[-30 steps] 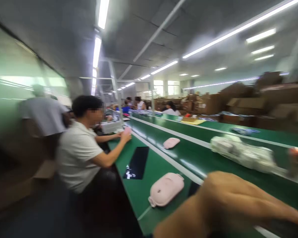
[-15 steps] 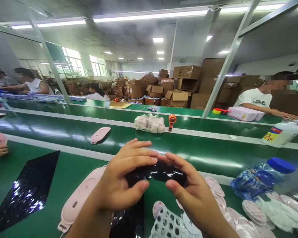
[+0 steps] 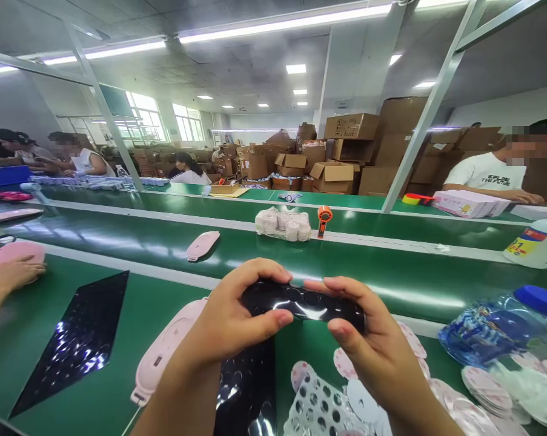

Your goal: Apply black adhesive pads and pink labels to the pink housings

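Note:
My left hand (image 3: 230,321) and my right hand (image 3: 368,336) both pinch a glossy black sheet (image 3: 300,303) dotted with round stickers, holding it up between them. The sheet bends and hangs down under my left wrist. A pink flat device (image 3: 164,351) lies on the green bench just left of my left hand. Below my hands sit a punched backing sheet (image 3: 318,409) and several loose pink round pads (image 3: 437,406).
A second black sticker sheet (image 3: 76,345) lies at left, near a co-worker's hand (image 3: 7,275). Another pink device (image 3: 203,245) rides the green conveyor (image 3: 119,233). Wrapped rolls (image 3: 283,225), an orange tool (image 3: 323,219), blue-capped bottle (image 3: 491,327), white jug (image 3: 534,243); workers and cardboard boxes behind.
The view swung right from the seated co-worker to the bench in front. My hands came together on the black sheet and have since raised and stretched it slightly.

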`<state>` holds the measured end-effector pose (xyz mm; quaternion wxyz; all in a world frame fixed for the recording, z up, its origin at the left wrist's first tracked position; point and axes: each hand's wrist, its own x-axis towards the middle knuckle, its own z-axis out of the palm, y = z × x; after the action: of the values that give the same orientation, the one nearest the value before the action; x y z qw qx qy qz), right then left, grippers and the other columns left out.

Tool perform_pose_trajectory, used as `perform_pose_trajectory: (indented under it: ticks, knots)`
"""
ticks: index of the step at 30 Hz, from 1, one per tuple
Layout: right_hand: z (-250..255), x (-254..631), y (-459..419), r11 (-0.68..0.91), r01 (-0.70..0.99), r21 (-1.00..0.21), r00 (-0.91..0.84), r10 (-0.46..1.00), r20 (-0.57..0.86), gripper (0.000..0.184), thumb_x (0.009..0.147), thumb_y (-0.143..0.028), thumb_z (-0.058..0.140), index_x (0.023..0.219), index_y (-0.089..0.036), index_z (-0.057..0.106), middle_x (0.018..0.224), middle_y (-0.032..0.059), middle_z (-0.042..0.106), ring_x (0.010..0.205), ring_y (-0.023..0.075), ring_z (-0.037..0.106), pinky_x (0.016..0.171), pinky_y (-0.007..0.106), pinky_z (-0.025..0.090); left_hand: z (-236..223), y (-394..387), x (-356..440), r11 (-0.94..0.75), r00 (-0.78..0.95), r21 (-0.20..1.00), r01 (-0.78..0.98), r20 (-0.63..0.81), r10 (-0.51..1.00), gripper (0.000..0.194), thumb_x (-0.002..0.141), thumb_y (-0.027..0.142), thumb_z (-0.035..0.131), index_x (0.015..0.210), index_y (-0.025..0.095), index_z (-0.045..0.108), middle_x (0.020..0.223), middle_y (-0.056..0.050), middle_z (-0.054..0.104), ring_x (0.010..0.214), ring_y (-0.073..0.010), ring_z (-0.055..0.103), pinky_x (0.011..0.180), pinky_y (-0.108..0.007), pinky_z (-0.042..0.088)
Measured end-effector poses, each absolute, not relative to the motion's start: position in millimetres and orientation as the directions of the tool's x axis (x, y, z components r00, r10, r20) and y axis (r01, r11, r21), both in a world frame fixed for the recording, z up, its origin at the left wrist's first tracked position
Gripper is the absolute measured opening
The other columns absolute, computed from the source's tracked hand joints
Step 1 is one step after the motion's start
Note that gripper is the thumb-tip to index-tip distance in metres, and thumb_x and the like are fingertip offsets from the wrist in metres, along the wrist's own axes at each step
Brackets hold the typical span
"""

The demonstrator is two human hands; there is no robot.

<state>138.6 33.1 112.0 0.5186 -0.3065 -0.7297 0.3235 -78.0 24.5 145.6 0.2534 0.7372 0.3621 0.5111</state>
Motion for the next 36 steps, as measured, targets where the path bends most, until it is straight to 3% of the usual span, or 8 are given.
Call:
perform_pose_trajectory:
  ticks: [3, 6, 9, 13, 20, 28, 32, 36]
  knots:
    - [116, 141, 32, 0.699, 0.153, -0.699, -0.321, 0.704, 0.634, 0.036, 0.088, -0.047, 0.058, 0.122, -0.035, 0.052, 0.126, 0.0036, 0.061, 0.115, 0.0217, 0.058, 0.093, 0.036, 0.051, 142, 26, -74, -0.577, 0.191, 0.785, 0.226, 0.545, 0.816, 0.028, 0.074, 0.029, 0.073, 0.100, 0.027, 0.061, 0.098, -0.002, 0.063, 0.093, -0.0178, 0.059, 0.083, -0.029, 0.047]
    - [121, 142, 31, 0.759, 0.226, -0.611, -0.356, 0.648, 0.674, 0.025, 0.088, -0.034, 0.059, 0.113, -0.032, 0.057, 0.112, 0.0019, 0.066, 0.103, 0.0182, 0.063, 0.086, 0.032, 0.053, 135, 31, -72, -0.537, 0.104, 0.827, 0.164, 0.527, 0.843, 0.022, 0.075, 0.030, 0.073, 0.093, 0.025, 0.061, 0.084, 0.001, 0.063, 0.079, -0.0136, 0.059, 0.072, -0.024, 0.047]
    - [121, 141, 31, 0.694, 0.234, -0.681, -0.290, 0.718, 0.633, 0.018, 0.089, -0.025, 0.057, 0.105, -0.031, 0.061, 0.095, 0.0000, 0.070, 0.084, 0.0145, 0.067, 0.074, 0.027, 0.055, 128, 37, -71, -0.500, -0.030, 0.855, 0.140, 0.508, 0.861, 0.020, 0.073, 0.028, 0.075, 0.086, 0.022, 0.061, 0.074, 0.002, 0.060, 0.065, -0.0097, 0.055, 0.060, -0.020, 0.044]
    - [119, 145, 32, 0.590, 0.025, -0.807, -0.202, 0.794, 0.574, 0.020, 0.087, -0.026, 0.057, 0.106, -0.027, 0.065, 0.098, 0.0046, 0.070, 0.089, 0.0183, 0.067, 0.078, 0.033, 0.057, 127, 41, -73, -0.527, -0.201, 0.834, 0.163, 0.551, 0.810, 0.023, 0.068, 0.027, 0.079, 0.079, 0.018, 0.062, 0.067, 0.002, 0.059, 0.058, -0.0086, 0.053, 0.053, -0.018, 0.043]
    - [126, 152, 33, 0.404, -0.026, -0.914, -0.307, 0.867, 0.392, 0.014, 0.085, -0.025, 0.059, 0.088, -0.023, 0.072, 0.078, 0.0032, 0.070, 0.073, 0.0156, 0.066, 0.067, 0.029, 0.055, 133, 42, -75, -0.522, -0.270, 0.839, 0.151, 0.543, 0.795, 0.029, 0.063, 0.031, 0.082, 0.077, 0.018, 0.060, 0.061, 0.004, 0.059, 0.050, -0.0083, 0.054, 0.047, -0.018, 0.046]
    - [127, 149, 32, 0.376, 0.035, -0.926, -0.305, 0.886, 0.348, 0.013, 0.083, -0.026, 0.058, 0.083, -0.022, 0.070, 0.079, 0.0029, 0.069, 0.074, 0.0167, 0.064, 0.067, 0.031, 0.052, 133, 44, -73, -0.491, -0.286, 0.853, 0.177, 0.522, 0.803, 0.031, 0.062, 0.031, 0.083, 0.077, 0.018, 0.059, 0.061, 0.004, 0.059, 0.051, -0.0086, 0.055, 0.047, -0.017, 0.046]
    - [128, 148, 31, 0.415, 0.053, -0.908, -0.307, 0.872, 0.381, 0.012, 0.082, -0.025, 0.057, 0.084, -0.021, 0.069, 0.079, 0.0030, 0.069, 0.072, 0.0161, 0.063, 0.065, 0.030, 0.052, 132, 45, -72, -0.488, -0.290, 0.853, 0.184, 0.521, 0.803, 0.030, 0.063, 0.031, 0.082, 0.078, 0.018, 0.060, 0.061, 0.003, 0.060, 0.051, -0.0086, 0.055, 0.047, -0.017, 0.046]
    - [131, 146, 28, 0.521, 0.182, -0.834, -0.200, 0.850, 0.487, 0.007, 0.079, -0.018, 0.059, 0.078, -0.022, 0.065, 0.076, 0.0013, 0.066, 0.070, 0.0145, 0.061, 0.063, 0.027, 0.050, 132, 42, -72, -0.532, -0.291, 0.824, 0.197, 0.567, 0.771, 0.027, 0.064, 0.029, 0.082, 0.077, 0.018, 0.061, 0.061, 0.004, 0.060, 0.051, -0.0076, 0.054, 0.047, -0.017, 0.046]
